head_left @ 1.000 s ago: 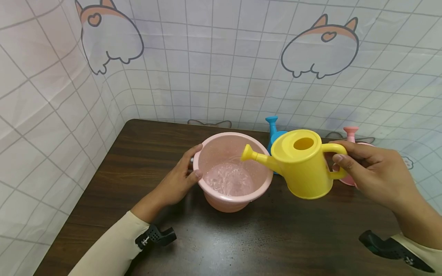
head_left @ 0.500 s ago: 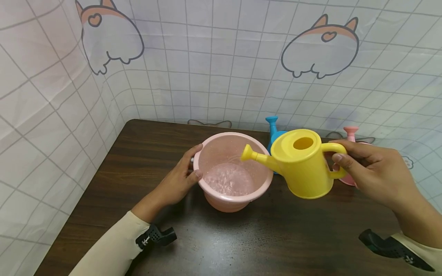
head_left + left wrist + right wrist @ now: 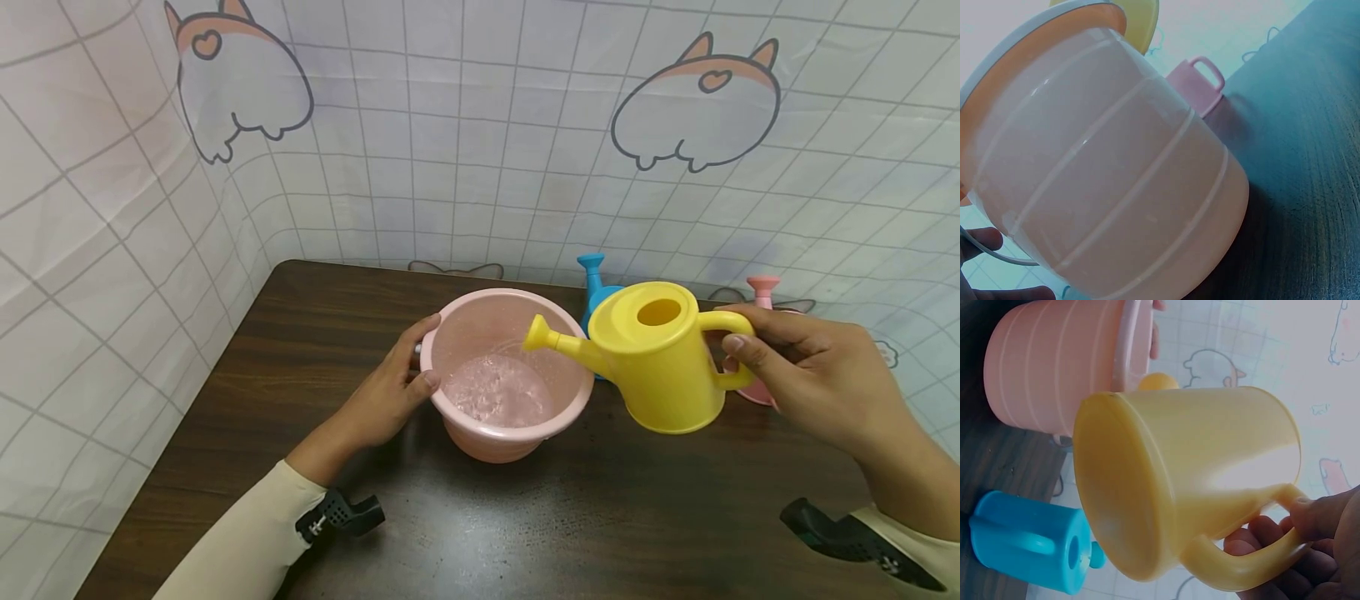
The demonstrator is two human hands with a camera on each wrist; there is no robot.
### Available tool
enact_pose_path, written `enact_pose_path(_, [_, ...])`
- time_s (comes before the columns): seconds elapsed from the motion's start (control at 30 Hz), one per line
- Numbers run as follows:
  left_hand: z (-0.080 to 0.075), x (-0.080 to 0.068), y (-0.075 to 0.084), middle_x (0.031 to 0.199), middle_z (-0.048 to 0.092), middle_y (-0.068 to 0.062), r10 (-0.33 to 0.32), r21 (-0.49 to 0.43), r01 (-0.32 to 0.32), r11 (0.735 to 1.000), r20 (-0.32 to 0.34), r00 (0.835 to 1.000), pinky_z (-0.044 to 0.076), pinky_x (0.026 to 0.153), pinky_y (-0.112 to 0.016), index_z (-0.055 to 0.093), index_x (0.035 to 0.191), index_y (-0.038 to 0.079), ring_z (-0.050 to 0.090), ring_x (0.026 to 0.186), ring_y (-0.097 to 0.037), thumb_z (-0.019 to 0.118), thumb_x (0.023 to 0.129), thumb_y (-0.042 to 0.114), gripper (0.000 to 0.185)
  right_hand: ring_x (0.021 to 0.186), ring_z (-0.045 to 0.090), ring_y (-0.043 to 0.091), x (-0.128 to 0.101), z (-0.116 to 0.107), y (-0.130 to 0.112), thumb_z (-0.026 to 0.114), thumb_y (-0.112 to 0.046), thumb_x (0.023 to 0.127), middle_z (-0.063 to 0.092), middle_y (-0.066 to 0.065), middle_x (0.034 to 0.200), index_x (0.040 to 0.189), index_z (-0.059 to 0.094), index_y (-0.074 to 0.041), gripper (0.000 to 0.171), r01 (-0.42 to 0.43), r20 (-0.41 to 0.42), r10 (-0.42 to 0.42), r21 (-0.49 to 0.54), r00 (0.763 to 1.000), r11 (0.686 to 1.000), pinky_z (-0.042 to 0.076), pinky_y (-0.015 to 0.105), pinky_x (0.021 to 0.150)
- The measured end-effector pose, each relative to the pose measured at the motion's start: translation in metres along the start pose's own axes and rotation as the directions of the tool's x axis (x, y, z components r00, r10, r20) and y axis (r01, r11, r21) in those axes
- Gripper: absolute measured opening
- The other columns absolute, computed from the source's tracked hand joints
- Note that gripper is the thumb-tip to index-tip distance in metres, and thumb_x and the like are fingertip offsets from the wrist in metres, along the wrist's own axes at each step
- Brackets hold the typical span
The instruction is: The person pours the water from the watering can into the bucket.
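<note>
A pink bucket (image 3: 495, 451) with rippling water (image 3: 498, 390) inside stands upright on the table. My left hand (image 3: 382, 392) holds its left side, thumb on the rim and fingers around the outer edge. In the left wrist view, fingertips (image 3: 988, 237) show beside the bucket's thin wire handle (image 3: 997, 255). My right hand (image 3: 832, 379) grips the handle of a yellow watering can (image 3: 667, 375), raised above the table. Its spout reaches over the bucket's right rim, and thin streams of water fall from the rose at its tip. The right wrist view shows fingers curled through the can's handle (image 3: 1241, 565).
Behind the yellow can stand a blue watering can (image 3: 591, 279), partly hidden, and a pink watering can (image 3: 762, 287), mostly covered by the right hand. The dark wooden table (image 3: 480, 542) has wet drops in front of the bucket. A tile-patterned curtain (image 3: 465, 150) hangs behind.
Both hands, the bucket and the yellow watering can stay in place. Only the splashing pattern on the water in the bucket differs.
</note>
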State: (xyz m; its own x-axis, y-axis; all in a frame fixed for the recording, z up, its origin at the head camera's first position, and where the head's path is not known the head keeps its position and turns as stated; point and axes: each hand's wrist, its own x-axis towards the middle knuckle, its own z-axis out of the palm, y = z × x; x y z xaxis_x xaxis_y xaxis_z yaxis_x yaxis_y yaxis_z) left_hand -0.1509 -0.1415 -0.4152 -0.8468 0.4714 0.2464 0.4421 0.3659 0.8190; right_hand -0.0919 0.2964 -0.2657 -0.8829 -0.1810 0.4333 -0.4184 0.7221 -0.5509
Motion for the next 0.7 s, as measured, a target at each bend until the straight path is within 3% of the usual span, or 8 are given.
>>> enact_pose_path(0.5, [0.0002,0.0000,0.0002,0.146,0.040,-0.018,-0.003,-0.006,0.003,1.000,-0.002,1.000,0.051,0.092,-0.050,0.015,0.163,0.036,0.061,0.119,-0.030,0.040,0.097,0.075,0.080,0.077,0.063,-0.009,0.0015,-0.0007,-0.0001,0.073,0.000,0.094,0.071,-0.023,0.091,0.118,0.075,0.000,0.025,0.011,-0.006,-0.011,0.001,1.000,1.000,0.047,0.009,0.064])
enact_pose_path(0.7, [0.0003,0.0003,-0.0004,0.147,0.040,-0.018,0.002,0.000,-0.002,1.000,-0.006,1.000,0.052,0.091,-0.051,0.016,0.163,0.034,0.061,0.118,-0.031,0.039,0.097,0.076,0.081,0.078,0.064,-0.008,0.0022,-0.0006,-0.0014,0.074,-0.004,0.094,0.074,-0.018,0.093,0.118,0.076,-0.003,0.024,0.003,0.000,-0.003,0.004,1.000,1.000,0.048,0.009,0.064])
